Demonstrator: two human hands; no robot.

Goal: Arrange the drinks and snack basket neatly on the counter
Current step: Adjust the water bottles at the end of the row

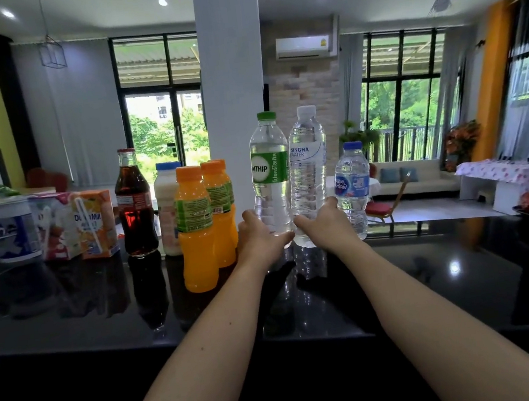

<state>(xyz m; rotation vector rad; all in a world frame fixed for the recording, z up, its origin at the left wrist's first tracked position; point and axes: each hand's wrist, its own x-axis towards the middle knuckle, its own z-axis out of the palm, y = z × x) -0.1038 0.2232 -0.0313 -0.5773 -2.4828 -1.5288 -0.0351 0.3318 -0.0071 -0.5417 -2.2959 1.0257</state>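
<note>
Our left hand (261, 235) grips the green-cap bottle (269, 166) low; right hand (324, 223) grips the clear-cap bottle (308, 168). Both upright, side by side on counter (69, 307).

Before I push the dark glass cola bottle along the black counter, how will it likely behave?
The dark glass cola bottle looks nearly full, so probably heavy. Tall on a narrow base, it may tip if pushed high. The glossy black counter likely lets it slide; glass could break in a fall.
</note>
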